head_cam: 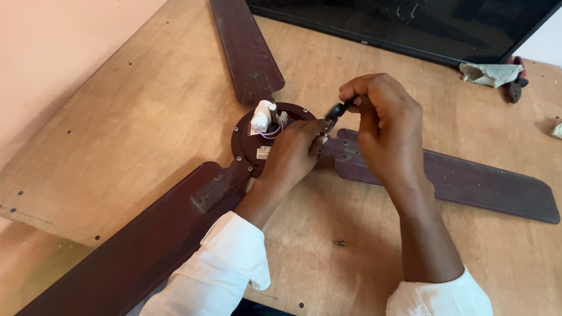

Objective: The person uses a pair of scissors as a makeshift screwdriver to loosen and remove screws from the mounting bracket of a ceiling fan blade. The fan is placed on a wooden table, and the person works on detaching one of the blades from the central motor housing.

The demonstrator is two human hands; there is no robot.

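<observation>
Plywood table (146, 117), pinkish wall at far left. Landmark: fan hub (249, 143), dark maroon, round, lying flat mid-table.

Nearest the camera, white sleeves (222, 269) at bottom edge. Just past them, a small loose screw (339, 243) on the wood, near side of the hub and to its right, well apart from it. One blade (134, 246) runs from the hub toward the near left corner.

Left hand (290, 155) rests on the hub's right edge, fingers curled closed, pinching at the bracket where the right blade (468, 184) joins the hub. Right hand (386, 126) just right of the hub, above that bracket, closed around a black-handled tool (336, 111); the tip points down to the left fingertips. Tool type hard to tell, probably a screwdriver.

On top of the hub: white capacitor (261, 116) with thin wires (270, 133).

Beyond the hub, a third blade (246, 47) runs away. Farther right, a dark flat screen (410, 23) along the far edge, crumpled rag (490, 73) beside it.
</observation>
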